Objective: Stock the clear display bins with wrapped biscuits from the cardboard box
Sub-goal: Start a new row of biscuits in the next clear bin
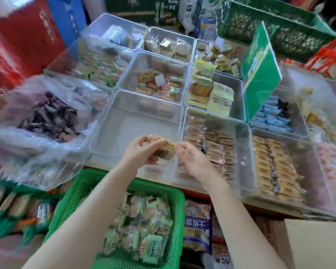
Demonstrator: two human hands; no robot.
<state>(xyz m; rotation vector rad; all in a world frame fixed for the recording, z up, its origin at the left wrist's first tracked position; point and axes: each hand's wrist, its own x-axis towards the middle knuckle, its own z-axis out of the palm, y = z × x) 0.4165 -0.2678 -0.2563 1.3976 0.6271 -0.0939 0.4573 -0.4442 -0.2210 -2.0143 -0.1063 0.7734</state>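
My left hand (142, 150) grips a small stack of wrapped brown biscuits (166, 149) over the near rim of a nearly bare clear bin (124, 129). My right hand (190, 160) is just to the right of the stack, its fingers touching the end of the packets. To the right a clear bin (242, 152) holds rows of wrapped biscuits. A corner of the cardboard box (316, 243) shows at the bottom right.
Several more clear bins of wrapped snacks fill the table, with a green sign (260, 74) standing among them. A plastic bag of dark snacks (47, 121) sits left. A green basket (136, 226) of packets lies below the table edge under my arms.
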